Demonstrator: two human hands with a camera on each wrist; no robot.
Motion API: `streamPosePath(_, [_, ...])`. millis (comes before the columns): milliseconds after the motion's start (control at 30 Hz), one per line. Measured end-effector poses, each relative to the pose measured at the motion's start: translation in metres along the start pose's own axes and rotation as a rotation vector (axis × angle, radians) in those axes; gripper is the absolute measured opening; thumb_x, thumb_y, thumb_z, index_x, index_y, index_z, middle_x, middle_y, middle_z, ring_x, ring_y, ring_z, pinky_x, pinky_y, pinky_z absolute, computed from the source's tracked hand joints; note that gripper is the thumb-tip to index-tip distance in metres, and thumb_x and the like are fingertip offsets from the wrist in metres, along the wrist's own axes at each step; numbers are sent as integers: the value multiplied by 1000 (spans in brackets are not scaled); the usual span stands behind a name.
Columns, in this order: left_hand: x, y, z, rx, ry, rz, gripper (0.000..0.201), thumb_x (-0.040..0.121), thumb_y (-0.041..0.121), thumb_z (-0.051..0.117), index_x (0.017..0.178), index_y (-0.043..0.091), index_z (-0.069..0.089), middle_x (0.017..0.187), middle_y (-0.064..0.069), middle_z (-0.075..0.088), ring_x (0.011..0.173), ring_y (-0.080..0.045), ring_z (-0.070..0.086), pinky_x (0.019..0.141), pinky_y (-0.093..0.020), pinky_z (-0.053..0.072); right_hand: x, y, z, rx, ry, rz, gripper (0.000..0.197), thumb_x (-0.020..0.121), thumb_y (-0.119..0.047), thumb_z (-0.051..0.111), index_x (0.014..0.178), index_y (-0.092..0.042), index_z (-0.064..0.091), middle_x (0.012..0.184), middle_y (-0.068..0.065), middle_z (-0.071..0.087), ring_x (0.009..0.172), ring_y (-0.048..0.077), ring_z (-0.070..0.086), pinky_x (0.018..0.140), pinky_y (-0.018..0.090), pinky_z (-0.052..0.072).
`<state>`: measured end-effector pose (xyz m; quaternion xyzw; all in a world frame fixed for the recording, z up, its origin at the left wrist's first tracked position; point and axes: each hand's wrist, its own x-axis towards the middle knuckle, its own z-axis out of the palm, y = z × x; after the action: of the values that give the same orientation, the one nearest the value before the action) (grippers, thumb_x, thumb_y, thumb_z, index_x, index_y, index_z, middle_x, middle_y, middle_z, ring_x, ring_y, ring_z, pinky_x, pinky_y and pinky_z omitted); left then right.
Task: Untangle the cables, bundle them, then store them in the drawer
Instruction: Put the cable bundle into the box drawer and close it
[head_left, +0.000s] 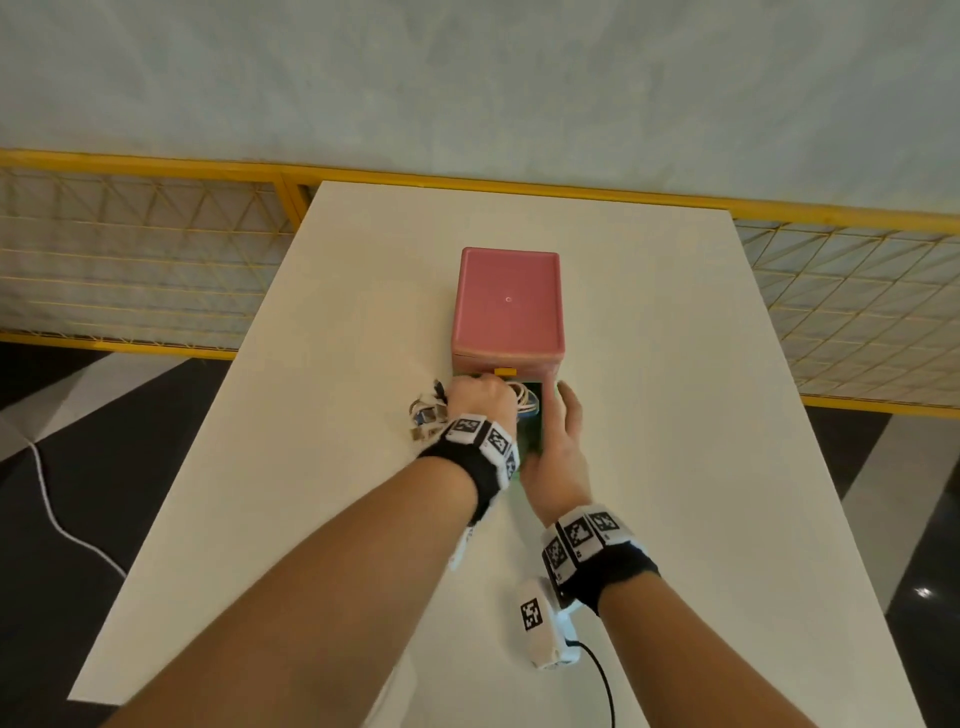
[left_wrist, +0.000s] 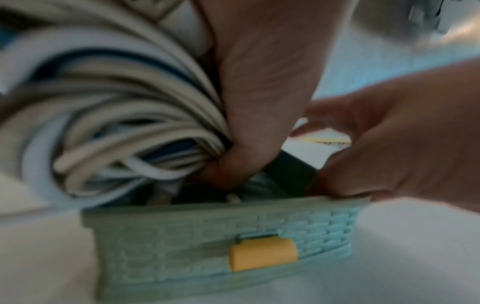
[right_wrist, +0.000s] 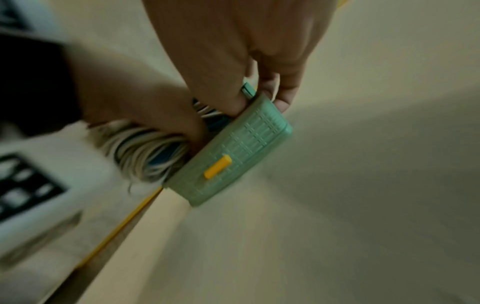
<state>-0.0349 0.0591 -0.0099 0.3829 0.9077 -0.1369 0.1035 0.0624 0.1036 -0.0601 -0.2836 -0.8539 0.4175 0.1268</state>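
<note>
A pink drawer cabinet (head_left: 509, 306) stands on the white table (head_left: 701, 415). Its green woven-pattern drawer (left_wrist: 182, 246) with a yellow handle (left_wrist: 262, 255) is pulled out toward me. My left hand (head_left: 483, 397) grips a coiled bundle of white and blue cables (left_wrist: 116, 123) and holds it over the drawer's left side, with part of the bundle (head_left: 428, 410) hanging outside the rim. My right hand (head_left: 561, 431) pinches the drawer's right front corner (right_wrist: 259, 115), thumb inside, fingers outside. The drawer's inside is mostly hidden.
A yellow mesh fence (head_left: 130, 260) runs behind the table. A white cord (head_left: 52, 514) lies on the dark floor at left. A white tagged device (head_left: 543, 623) with a black cord sits at my right wrist. Bare tabletop lies on both sides of the cabinet.
</note>
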Motion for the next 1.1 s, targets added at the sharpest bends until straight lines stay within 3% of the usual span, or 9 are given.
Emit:
streamPosePath(67, [4,11,5,42,2,-28,25,98,4,37,109,10,59,111,-7,63,100,-24,63,75,-33,40,-4,2,1,-141,-22,-86,84,88,-11,56,146,-46,6,157,-18,7,108,22,57,84,34,51])
streamPosePath(167, [8,13,8,58,-58,-19,24,98,6,38,112,8,58,113,-8,61,103,-27,60,76,-34,39,-2,6,0,-206,-83,-67,69,91,-16,53,147,-37,20,156,-18,17,126,20,49,98,33,45])
streamPosePath(300, [6,1,-4,69,-109,56,26,94,28,52,117,17,56,118,-3,61,116,-26,53,95,-35,37,2,0,-2,-310,-191,-4,72,86,0,45,149,-24,20,158,-7,17,124,25,47,99,34,44])
streamPosePath(500, [-5,6,16,128,22,84,22,98,14,42,111,5,56,112,-10,61,101,-28,60,72,-32,31,2,-1,-6,-364,-233,-13,77,84,3,44,151,-19,13,159,-5,9,118,27,49,95,34,44])
streamPosePath(600, [1,6,16,125,39,102,23,98,13,40,108,9,60,111,-10,62,98,-27,61,72,-33,33,4,-3,-8,-408,-261,-31,81,85,1,45,151,-21,5,160,-8,1,110,26,52,89,33,46])
streamPosePath(767, [2,-5,3,-4,23,61,22,92,33,54,107,18,59,109,-1,65,106,-23,59,74,-29,32,15,-11,-7,-514,-349,16,75,90,-4,40,151,-18,-2,160,-4,-5,112,27,50,91,35,47])
streamPosePath(933, [-2,-2,13,-44,59,-2,27,92,22,54,112,4,57,110,-9,64,101,-26,63,78,-31,43,14,-8,-8,-523,-338,-21,79,88,-4,43,151,-16,-2,160,1,2,106,29,55,86,36,47])
streamPosePath(1033, [-3,5,14,-44,-15,-73,17,87,25,61,93,10,66,89,-6,67,80,-23,66,64,-27,44,10,-5,-10,-471,-322,-67,83,85,-2,45,151,-24,-1,160,-1,6,100,27,55,85,35,47])
streamPosePath(1100, [-3,2,12,-97,-50,-122,25,68,33,77,74,11,68,68,-4,65,61,-20,62,51,-23,40,8,-4,-9,-473,-320,-77,83,85,-1,45,151,-26,0,160,-2,5,98,25,54,84,33,47])
